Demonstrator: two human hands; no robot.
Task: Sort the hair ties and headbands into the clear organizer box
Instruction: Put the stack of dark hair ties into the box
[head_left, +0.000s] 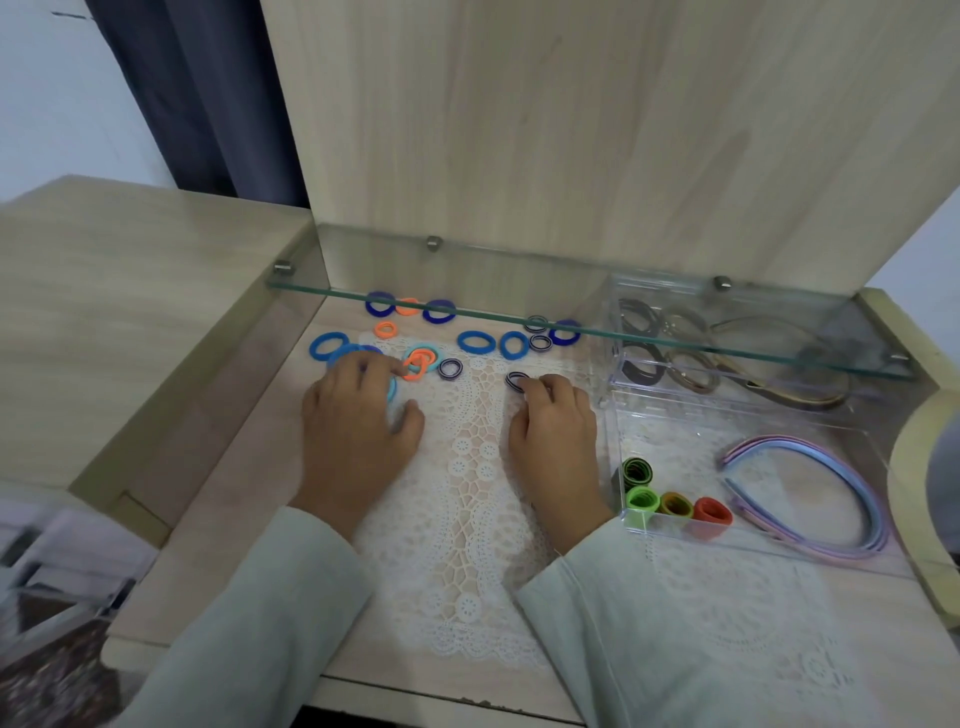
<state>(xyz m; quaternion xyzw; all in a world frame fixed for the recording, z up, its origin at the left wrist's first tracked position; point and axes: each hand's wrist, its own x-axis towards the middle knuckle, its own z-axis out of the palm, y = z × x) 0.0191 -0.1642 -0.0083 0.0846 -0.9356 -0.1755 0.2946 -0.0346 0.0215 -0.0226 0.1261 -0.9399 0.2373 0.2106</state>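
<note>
1. Two pale green sleeves (249, 618) fill the near edge of the surface, with both hands reaching across a lace mat (467, 499) toward scattered hair ties.
2. The left hand (358, 431) is laid over a cluster of blue and orange ties (415, 364) near the far-left corner. Its fingers are spread and resting on them, its thumb is held apart, and nothing is seen to be clasped.
3. The right hand (553, 441) is held with fingers bent, its tips touching a dark striped tie (516, 381). Whether the tie is pinched or only touched cannot be told.
4. The striped tie lies flat on the mat, mid-surface, just left of the clear organizer box (618, 441). It is squashed to an oval, its long axis running roughly along the far edge, slightly slanted.
5. Rolled green, orange and red ties (675, 501) are already stood in the box's near-left corner. Pastel headbands (810, 499) lie flat beside them, their arch bowed toward the right edge and their ends pointed left.
6. Trouble is judged likeliest from the glass shelf (571, 319) hanging low over the farthest blue ties (436, 310), where knuckles could be knocked.
7. A tie could also be snagged in the mat's openwork, or sprung from a loose pinch. The box's clear wall, being hard to see, could be nudged.
</note>
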